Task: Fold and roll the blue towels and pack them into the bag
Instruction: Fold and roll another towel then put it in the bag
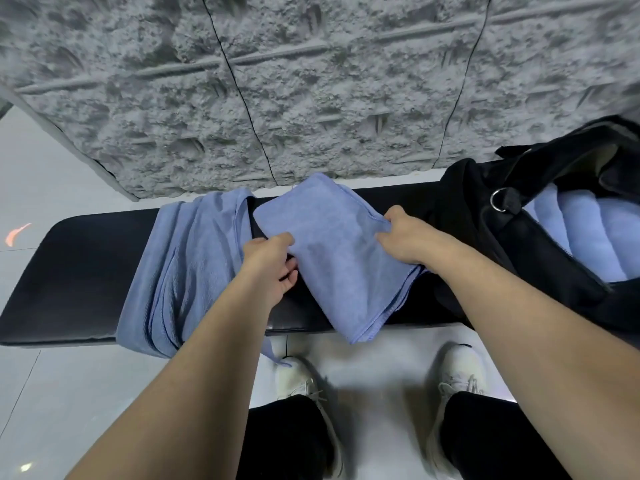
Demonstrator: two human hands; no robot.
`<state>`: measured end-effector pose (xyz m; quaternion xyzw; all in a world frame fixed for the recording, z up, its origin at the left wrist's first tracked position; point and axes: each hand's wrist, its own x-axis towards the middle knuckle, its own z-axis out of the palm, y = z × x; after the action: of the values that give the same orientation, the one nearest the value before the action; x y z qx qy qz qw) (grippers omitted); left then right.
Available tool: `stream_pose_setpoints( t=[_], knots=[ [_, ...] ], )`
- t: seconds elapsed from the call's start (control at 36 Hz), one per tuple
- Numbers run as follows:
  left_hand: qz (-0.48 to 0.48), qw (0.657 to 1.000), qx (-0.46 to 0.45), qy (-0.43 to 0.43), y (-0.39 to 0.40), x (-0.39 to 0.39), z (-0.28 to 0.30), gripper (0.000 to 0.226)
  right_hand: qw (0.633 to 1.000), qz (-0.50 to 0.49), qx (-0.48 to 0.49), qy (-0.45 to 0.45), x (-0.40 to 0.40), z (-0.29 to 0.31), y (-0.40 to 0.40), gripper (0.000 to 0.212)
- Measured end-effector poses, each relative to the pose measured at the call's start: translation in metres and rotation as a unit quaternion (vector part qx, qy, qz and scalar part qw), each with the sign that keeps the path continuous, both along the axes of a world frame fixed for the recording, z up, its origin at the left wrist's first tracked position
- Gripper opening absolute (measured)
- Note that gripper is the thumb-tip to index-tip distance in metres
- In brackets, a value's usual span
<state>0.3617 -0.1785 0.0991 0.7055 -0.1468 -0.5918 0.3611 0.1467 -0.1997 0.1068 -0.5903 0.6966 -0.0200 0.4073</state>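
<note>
A folded blue towel [332,258] lies slantwise across the black bench [76,271], its near end hanging over the front edge. My left hand [273,265] pinches its left edge, thumb on top. My right hand [405,237] grips its right edge. A second blue towel [187,268], loosely draped, hangs over the bench to the left. At the right stands the open black bag [519,233] with rolled blue towels [588,233] inside.
A rough grey stone-textured wall [311,81] rises right behind the bench. The floor is pale tile. My white shoes [457,375] and black trousers stand close to the bench's front edge. The bag's strap with a metal ring [500,199] lies over its opening.
</note>
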Motion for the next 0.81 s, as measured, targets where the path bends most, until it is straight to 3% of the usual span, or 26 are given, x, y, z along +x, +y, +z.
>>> stream_pose_setpoints(
  t=[0.08, 0.17, 0.22, 0.36, 0.53, 0.61, 0.81],
  knots=[
    [-0.089, 0.995, 0.039, 0.01, 0.005, 0.003, -0.002, 0.01, 1.0, -0.006, 0.0, -0.012, 0.0, 0.0, 0.002, 0.041],
    [-0.116, 0.99, -0.011, -0.077, 0.0, 0.003, -0.006, 0.007, 1.0, -0.016, 0.008, -0.025, -0.003, 0.002, 0.003, 0.047],
    [-0.123, 0.987, -0.056, -0.091, -0.006, 0.0, -0.007, 0.005, 1.0, -0.014, 0.022, -0.014, -0.005, 0.005, 0.006, 0.05],
    [-0.099, 0.979, -0.118, -0.136, -0.022, -0.009, -0.01, 0.022, 0.992, -0.014, 0.103, -0.072, 0.001, 0.008, 0.017, 0.01],
    [-0.035, 0.982, -0.178, -0.051, -0.049, -0.022, -0.017, 0.029, 0.989, -0.072, 0.053, -0.118, 0.003, 0.002, 0.016, 0.027],
    [-0.014, 0.986, -0.166, -0.022, -0.061, -0.022, -0.022, 0.037, 0.981, -0.109, 0.035, -0.155, 0.005, 0.0, 0.012, 0.026],
    [-0.035, 0.996, -0.083, -0.014, -0.062, -0.011, -0.029, 0.035, 0.96, -0.191, 0.051, -0.199, 0.002, -0.01, 0.01, 0.026]
  ],
)
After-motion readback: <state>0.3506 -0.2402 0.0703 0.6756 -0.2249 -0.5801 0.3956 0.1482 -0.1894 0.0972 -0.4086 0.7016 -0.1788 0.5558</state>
